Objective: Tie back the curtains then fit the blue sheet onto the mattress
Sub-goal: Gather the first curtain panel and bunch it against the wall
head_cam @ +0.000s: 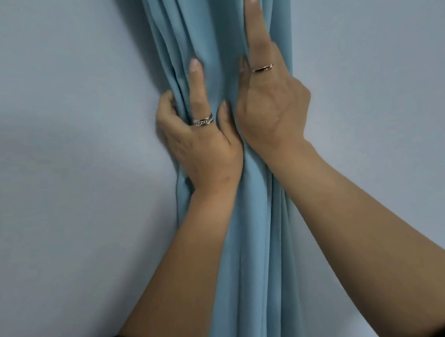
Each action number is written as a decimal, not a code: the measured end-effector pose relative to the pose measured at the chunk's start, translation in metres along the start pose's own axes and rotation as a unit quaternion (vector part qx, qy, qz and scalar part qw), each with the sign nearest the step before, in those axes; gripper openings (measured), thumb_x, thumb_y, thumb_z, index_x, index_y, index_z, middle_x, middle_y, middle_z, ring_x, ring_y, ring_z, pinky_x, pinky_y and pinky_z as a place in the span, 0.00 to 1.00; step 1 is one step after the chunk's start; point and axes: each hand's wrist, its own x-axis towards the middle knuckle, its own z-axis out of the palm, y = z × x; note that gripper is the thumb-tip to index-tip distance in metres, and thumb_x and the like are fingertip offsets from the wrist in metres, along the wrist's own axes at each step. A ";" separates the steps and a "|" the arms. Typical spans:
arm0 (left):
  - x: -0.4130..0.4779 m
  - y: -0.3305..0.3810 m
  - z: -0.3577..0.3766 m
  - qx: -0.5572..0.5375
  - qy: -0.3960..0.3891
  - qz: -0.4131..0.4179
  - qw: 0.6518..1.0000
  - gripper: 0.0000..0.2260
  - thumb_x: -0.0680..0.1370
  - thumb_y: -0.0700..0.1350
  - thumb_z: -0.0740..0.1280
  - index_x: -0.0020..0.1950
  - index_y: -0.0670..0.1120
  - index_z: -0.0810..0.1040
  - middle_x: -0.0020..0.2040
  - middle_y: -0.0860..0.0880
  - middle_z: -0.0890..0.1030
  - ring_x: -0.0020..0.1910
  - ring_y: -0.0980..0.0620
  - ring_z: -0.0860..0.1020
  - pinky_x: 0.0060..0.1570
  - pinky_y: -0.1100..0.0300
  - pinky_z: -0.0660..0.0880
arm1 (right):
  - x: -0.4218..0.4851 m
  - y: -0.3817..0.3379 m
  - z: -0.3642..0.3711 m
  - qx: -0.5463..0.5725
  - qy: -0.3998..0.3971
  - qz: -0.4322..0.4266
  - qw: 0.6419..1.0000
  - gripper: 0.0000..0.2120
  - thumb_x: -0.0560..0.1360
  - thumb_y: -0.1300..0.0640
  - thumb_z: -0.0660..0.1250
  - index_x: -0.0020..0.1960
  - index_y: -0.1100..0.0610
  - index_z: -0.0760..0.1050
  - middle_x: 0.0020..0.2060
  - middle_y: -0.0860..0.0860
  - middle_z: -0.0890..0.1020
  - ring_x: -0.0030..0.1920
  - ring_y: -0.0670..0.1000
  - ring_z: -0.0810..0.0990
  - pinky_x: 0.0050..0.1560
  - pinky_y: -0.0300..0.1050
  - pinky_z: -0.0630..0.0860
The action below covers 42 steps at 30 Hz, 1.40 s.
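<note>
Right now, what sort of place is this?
Probably a room indoors, likely a bedroom given the task. Only a gathered blue curtain hanging against a plain pale wall shows, with the left hand and right hand bunching it.

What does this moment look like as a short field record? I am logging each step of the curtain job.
scene: blue curtain gathered into a bunch against a pale wall
left hand: grip wrapped around the bunch's left edge, index finger pointing up
right hand: pressed on the bunch, index finger straight up along the folds
rings: one on each hand
tie-back: none visible
sheet, mattress: out of view
sleeves: dark, at bottom corners
</note>
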 end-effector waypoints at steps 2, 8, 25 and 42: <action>0.003 0.003 -0.007 0.048 -0.009 0.026 0.998 0.26 0.79 0.43 0.68 0.76 0.47 0.67 0.73 0.33 0.68 0.73 0.38 0.67 0.71 0.44 0.65 | -0.003 -0.005 -0.004 0.036 0.013 0.015 0.999 0.34 0.75 0.58 0.53 0.80 0.47 0.52 0.45 0.51 0.76 0.37 0.58 0.75 0.35 0.51 0.75; 0.016 0.006 -0.018 -0.075 0.049 0.211 0.973 0.14 0.80 0.34 0.65 0.66 0.37 0.78 0.66 0.40 0.75 0.66 0.43 0.74 0.64 0.45 0.73 | -0.007 -0.015 -0.010 0.022 -0.060 0.045 0.997 0.32 0.81 0.49 0.52 0.77 0.36 0.38 0.38 0.48 0.75 0.34 0.54 0.76 0.36 0.52 0.76; 0.075 0.024 -0.013 -0.049 -0.212 0.049 0.975 0.24 0.86 0.53 0.46 0.82 0.52 0.50 0.82 0.53 0.48 0.81 0.50 0.43 0.77 0.39 0.42 | -0.022 -0.012 -0.024 0.158 -0.106 0.061 0.980 0.32 0.81 0.57 0.53 0.76 0.33 0.45 0.38 0.50 0.76 0.37 0.58 0.75 0.43 0.57 0.77; 0.074 0.024 0.046 0.026 -0.263 0.013 0.964 0.33 0.78 0.70 0.52 0.80 0.59 0.54 0.82 0.53 0.46 0.81 0.46 0.43 0.78 0.42 0.48 | -0.046 0.009 0.004 0.030 0.007 0.022 0.999 0.32 0.79 0.60 0.59 0.80 0.61 0.52 0.79 0.58 0.56 0.80 0.57 0.49 0.78 0.60 0.44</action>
